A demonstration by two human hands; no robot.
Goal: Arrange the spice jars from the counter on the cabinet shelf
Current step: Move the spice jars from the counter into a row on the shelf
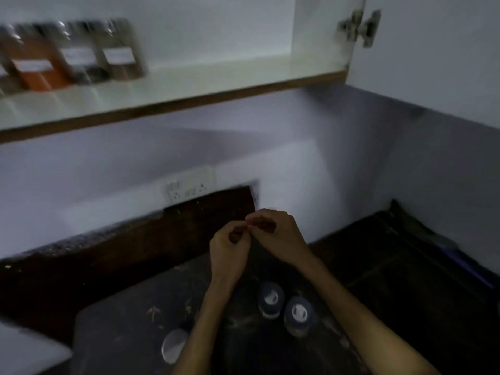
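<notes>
Left hand (230,246) and right hand (276,234) meet fingertip to fingertip above the counter (405,280), fingers curled, contents indiscernible; two jars (270,299) stand below, four on the shelf (189,85)

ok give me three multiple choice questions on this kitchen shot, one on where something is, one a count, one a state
1. Where are the labelled spice jars that have been put away?
A. left end of the cabinet shelf
B. right end of the shelf
C. on the floor

2. How many jars with dark lids stand on the counter between the forearms?
A. none
B. two
C. five

3. What are the left hand and right hand doing?
A. each gripping a jar
B. flat on the counter
C. fingers curled, fingertips meeting above the counter, holding no jar

Answers: 1 A, the row sits at the shelf's left end. 2 B, two lids sit side by side. 3 C, both hands hover together in front of the wall.
</notes>
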